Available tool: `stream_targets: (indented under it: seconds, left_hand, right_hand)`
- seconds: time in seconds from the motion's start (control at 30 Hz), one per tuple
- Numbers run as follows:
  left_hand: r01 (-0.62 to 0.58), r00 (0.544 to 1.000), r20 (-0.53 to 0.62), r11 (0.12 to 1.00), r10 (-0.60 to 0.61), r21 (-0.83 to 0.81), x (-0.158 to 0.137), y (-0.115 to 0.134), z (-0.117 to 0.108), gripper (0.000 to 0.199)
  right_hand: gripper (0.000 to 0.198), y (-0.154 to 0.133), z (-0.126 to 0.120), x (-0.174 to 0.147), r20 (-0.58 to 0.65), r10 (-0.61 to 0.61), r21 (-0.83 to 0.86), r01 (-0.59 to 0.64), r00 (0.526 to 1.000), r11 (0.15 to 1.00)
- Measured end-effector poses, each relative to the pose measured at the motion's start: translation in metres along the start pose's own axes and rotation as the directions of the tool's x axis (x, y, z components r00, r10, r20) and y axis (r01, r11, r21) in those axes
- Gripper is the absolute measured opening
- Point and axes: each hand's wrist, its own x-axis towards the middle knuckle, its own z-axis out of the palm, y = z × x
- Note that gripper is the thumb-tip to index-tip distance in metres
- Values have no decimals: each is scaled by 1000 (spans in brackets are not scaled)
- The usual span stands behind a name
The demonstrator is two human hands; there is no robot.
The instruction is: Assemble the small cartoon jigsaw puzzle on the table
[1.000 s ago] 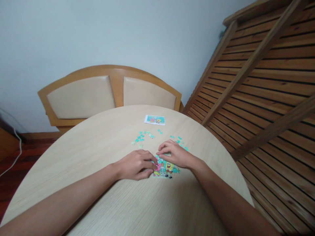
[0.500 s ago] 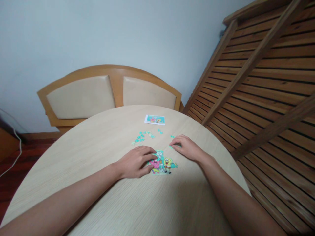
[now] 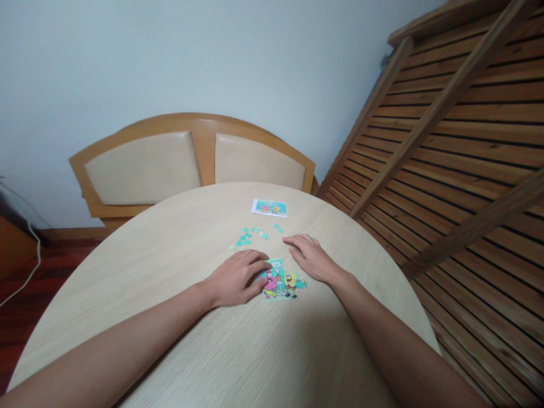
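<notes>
Two hands [image 3: 242,279] [image 3: 312,258], puzzle [image 3: 279,281] partly hidden

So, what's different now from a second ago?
The right hand has moved off the partly built puzzle, forward and to the right, its fingers straighter; the puzzle has slid slightly forward. The left hand remains at the puzzle's left edge, and the picture card stays put.

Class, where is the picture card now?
In the head view, the picture card lies mid-frame, near the far edge of the table, beyond the loose puzzle pieces.
</notes>
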Motion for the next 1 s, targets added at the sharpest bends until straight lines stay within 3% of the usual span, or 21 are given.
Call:
stream_targets:
  seconds: [0.13,0.27,0.4,0.5,0.63,0.8,1.0]
  left_hand:
    - [170,982,-89,985,-167,37,-1,-9,6,28]
    - [327,935,-173,941,-309,89,-3,-23,8,23]
    - [442,885,-232,886,-404,142,-4,-37,8,23]
    - [493,860,-243,855,-449,164,-5,-44,7,24]
    - [524,841,-251,838,-479,153,-5,-49,8,25]
    - [490,857,-252,863,-450,126,-6,-50,10,24]
    - [407,888,-270,909,-372,88,-5,-46,10,23]
  right_hand:
    - [38,11,-13,-2,-27,19,-13,-20,999,1000]
    - [25,25,-26,-6,-41,61,-40,-62,997,997]
    - [14,31,-28,-8,-39,63,-43,-65,997,997]
    - [18,34,-25,-8,-37,78,-61,-80,996,995]
    - [25,42,-22,-8,-70,112,-45,-115,991,992]
    - [35,51,-13,-8,-129,147,-15,-150,981,989]
    - [25,47,-3,-3,-97,112,-15,-114,989,993]
